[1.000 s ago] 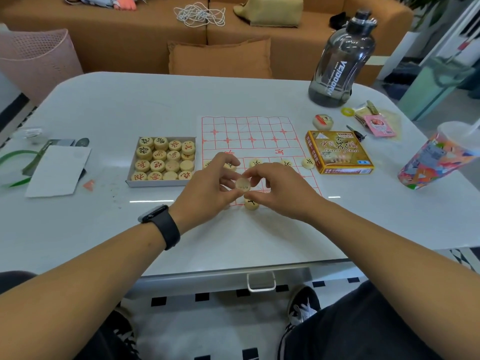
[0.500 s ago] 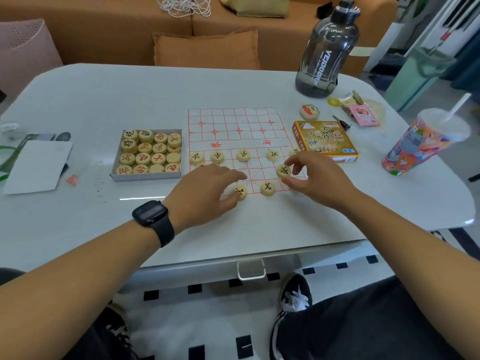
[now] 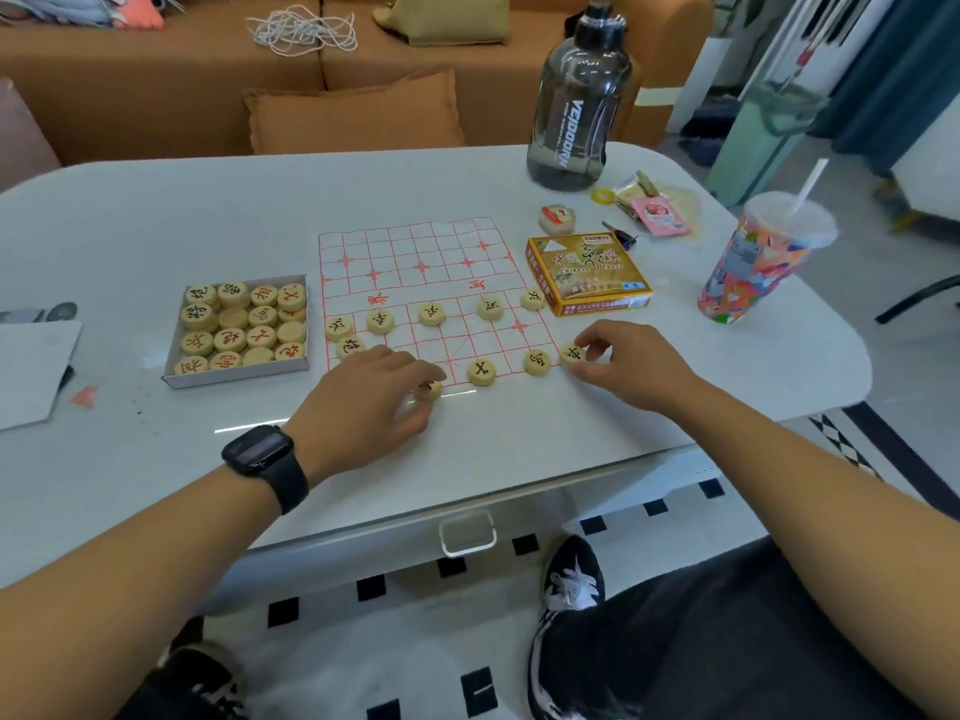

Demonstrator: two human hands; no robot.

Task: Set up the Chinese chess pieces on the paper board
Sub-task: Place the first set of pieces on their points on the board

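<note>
A white bench (image 3: pixel 156 226) with rounded corners stands before an orange sofa (image 3: pixel 156 85). The paper board (image 3: pixel 415 262) lies mid-bench, its near edge close to the bench rim. The left hand (image 3: pixel 363 402) pinches a piece (image 3: pixel 427 391) at that edge; the right hand (image 3: pixel 631 363) pinches a corner piece (image 3: pixel 571 353). A tray of pieces (image 3: pixel 241 330) sits left of the board.

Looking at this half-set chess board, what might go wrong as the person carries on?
The paper board lies loose on the table, so the left hand, pressing a piece at its near edge, could drag the sheet and shift the five placed soldiers.
The right hand pinches a piece at the board's right corner; it may end up off the grid.
A lidded cup stands close to that arm and could be knocked.
</note>
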